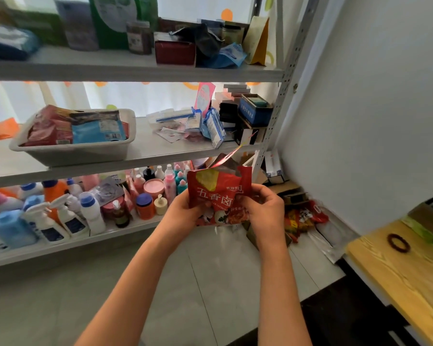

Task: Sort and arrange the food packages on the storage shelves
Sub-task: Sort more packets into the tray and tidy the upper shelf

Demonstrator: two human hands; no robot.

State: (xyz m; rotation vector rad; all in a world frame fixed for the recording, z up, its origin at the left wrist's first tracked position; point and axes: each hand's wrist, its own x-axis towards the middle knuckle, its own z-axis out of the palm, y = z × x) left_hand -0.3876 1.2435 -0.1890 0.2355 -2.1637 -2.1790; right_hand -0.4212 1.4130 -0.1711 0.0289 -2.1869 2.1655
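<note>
A pale metal shelving unit fills the left of a small tiled room, with a white wall to the right and a wooden worktop (395, 265) at the lower right corner. In front of the shelves, both hands hold one red packet (216, 196) upright at about the height of the lowest shelf: the left hand (185, 211) grasps its lower left edge, the right hand (263, 208) has fingers curled over its right side, so each grip is clenched on the packet, whose top looks torn or crumpled open. The sorting seems only partly done. On the middle shelf (145, 148) a white tub (75, 151) already holds several red and blue food bags, which reads as a gathered group, but beside it lie loose sachets (210, 126) and small boxes (254, 112) in no clear order. The top shelf carries a red box (174, 52), a blue pouch (231, 54), jars and tall bags jumbled together. The lowest shelf is crowded with bottles (60, 211), which are not food. On the floor by the wall, more packets (303, 218) lie in a heap, near flattened cardboard, apparently awaiting their turn. So the packet in hand has no place yet; the tub looks the likely home, and the floor heap and the loose sachets remain to be dealt with.
</note>
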